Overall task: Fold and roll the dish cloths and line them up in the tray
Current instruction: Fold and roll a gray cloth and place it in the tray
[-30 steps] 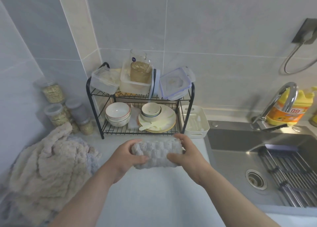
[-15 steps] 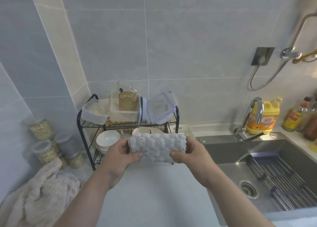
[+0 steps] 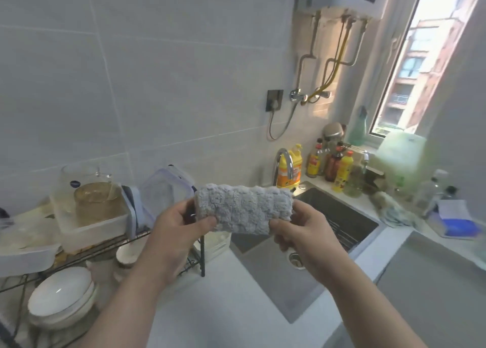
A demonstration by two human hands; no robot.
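Rolled grey tufted dish cloth [image 3: 244,208] is held level in the air, clear of every surface. By position it appears to hang over the line where the white counter [image 3: 210,308] meets the stainless-steel sink [image 3: 328,213].

**Hand state**
- Left hand [image 3: 181,232]: grasps the left end of the roll, thumb across the front, fingers behind.
- Right hand [image 3: 302,232]: grasps the right end in the same way.

**Fault conditions (assessment)**
1. Unrolling. Only end pressure secures the roll. If either hand slackens during transfer, the outer layer is likely to spring loose and the roll must be redone.
2. Drop into the sink. The basin lies just below and ahead. A slip would put the cloth on a possibly wet surface.
3. Obstructed placement. A white slotted plastic container [image 3: 217,245], probably the tray, stands beside the leg of the black wire rack [image 3: 202,255] and is largely hidden behind the left hand. A blind approach risks striking the rack or seating the roll crooked.
4. Compression. Excess squeeze flattens the roll.

**Markings**
- Yellow detergent bottle [image 3: 297,171]: orange label; characters not legible.
- Clear glass jug [image 3: 86,179]: round dark-blue sticker; text not legible.
- Group of sauce bottles [image 3: 342,166]: red and yellow labels; not legible.
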